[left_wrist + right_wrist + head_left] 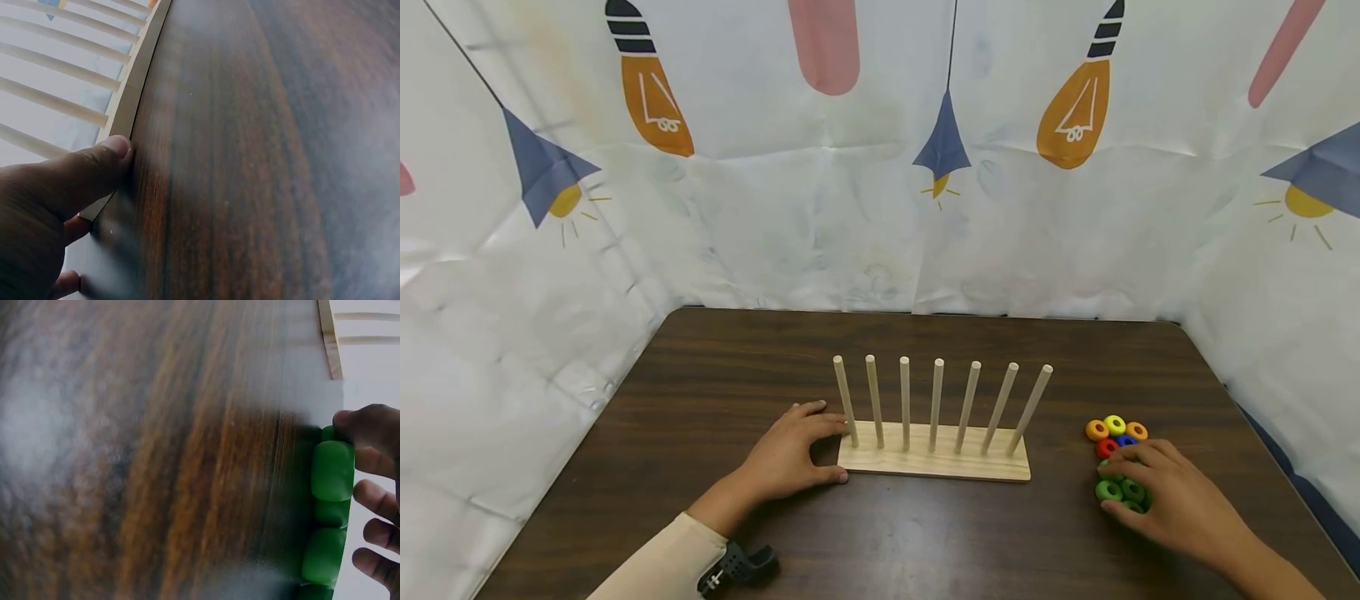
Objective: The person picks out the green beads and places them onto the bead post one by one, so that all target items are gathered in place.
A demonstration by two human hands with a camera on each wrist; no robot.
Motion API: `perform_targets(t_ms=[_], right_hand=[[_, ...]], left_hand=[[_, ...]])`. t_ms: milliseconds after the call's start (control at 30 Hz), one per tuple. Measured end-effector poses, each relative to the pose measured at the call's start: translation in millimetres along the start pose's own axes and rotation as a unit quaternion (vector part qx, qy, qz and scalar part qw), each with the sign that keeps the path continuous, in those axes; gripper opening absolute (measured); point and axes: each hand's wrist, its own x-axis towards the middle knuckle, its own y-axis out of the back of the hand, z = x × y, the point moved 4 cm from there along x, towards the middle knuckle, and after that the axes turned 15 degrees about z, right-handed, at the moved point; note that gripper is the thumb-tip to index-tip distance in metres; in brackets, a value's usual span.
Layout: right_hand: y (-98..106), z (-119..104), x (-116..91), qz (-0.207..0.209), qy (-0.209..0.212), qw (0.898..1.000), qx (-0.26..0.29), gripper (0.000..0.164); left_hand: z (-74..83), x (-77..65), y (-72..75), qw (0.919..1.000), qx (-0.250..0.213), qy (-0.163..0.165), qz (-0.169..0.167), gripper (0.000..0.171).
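Note:
A pale wooden peg stand with a row of several upright dowels sits mid-table. My left hand holds its left end, thumb at the near edge and fingers around the far side. In the left wrist view, the thumb presses against the base's edge. On the right, my right hand hovers over a cluster of green rings, thumb and fingers spread around them. The right wrist view has the thumb close to a green ring, the other fingers bent and apart; contact is unclear.
Beyond the right hand lie orange rings, a yellow ring, a red ring and a partly covered blue ring. The dark wood table is bordered by a printed white cloth at the back and sides.

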Motion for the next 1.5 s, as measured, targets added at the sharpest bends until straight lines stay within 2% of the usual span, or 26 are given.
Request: perform_targets(t_ms=[333,567,733,900,1233,1500], right_hand=[[-1.9,-0.2,-2.2,0.016,0.022,1.0,-0.002,0.04],[-5.3,1.5,2.3,0.029,0.046,0.998,0.023,0.043],[-3.8,-1.0,13.2,0.017,0.034,0.999,0.016,0.046],[0.8,-4.7,26.4,0.007,0.016,1.0,0.013,0.041],[13.8,-12.3,49.6,0.017,-0.009,0.998,0.062,0.042],[26.4,-20.7,72.4,0.027,0.002,0.997,0.067,0.041]], left_hand=[[0.7,0.7,-0.4,0.9997,0.006,0.022,0.002,0.055],[-0.1,1.3,-0.7,0.9995,0.005,0.031,0.0,0.056],[0.8,1.9,0.7,0.9995,0.009,0.032,0.0,0.057],[2.2,2.5,1.6,0.9995,0.01,0.031,0.001,0.057],[1.4,1.9,0.7,0.9995,0.013,0.03,0.002,0.057],[1.1,1.2,0.8,0.9993,0.01,0.036,0.0,0.057]])
